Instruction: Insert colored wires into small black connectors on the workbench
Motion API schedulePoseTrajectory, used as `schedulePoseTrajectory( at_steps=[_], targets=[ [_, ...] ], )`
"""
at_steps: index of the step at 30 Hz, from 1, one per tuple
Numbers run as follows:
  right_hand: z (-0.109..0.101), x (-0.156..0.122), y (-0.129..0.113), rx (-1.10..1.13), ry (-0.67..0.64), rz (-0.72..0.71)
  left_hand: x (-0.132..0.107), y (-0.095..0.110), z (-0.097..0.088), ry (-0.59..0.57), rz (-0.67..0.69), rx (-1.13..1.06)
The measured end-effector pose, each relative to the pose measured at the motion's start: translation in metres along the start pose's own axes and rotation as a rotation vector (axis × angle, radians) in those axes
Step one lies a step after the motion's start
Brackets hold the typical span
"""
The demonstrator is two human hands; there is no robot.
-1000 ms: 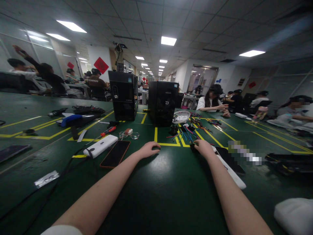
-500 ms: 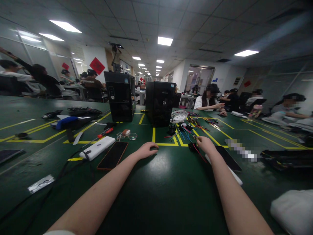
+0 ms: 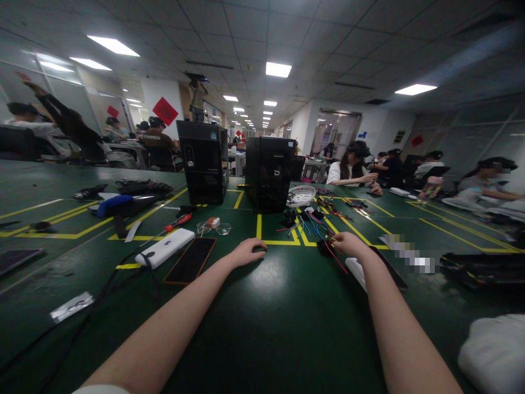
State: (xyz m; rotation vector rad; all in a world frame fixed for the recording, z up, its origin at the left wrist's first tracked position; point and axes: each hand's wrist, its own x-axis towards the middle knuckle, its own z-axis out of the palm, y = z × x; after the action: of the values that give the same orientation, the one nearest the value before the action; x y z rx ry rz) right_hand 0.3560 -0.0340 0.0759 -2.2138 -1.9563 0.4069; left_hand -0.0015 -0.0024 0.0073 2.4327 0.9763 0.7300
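On green table [image 3: 262, 328], yellow tape lines [image 3: 259, 225]; open-plan office.

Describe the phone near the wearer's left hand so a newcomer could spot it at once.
Start at the left black computer tower on the green table and come toward the camera. Between the white power bank and the left hand lies the phone: flat, dark screen up, orange-edged case.
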Motion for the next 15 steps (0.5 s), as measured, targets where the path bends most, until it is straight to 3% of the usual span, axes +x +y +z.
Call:
schedulePoseTrajectory(
  at_steps=[15],
  targets=[
    [0.001,-0.008,-0.019,-0.216,-0.098,0.0,0.001,-0.005,0.003,0.003,0.018,0.006]
  ],
)
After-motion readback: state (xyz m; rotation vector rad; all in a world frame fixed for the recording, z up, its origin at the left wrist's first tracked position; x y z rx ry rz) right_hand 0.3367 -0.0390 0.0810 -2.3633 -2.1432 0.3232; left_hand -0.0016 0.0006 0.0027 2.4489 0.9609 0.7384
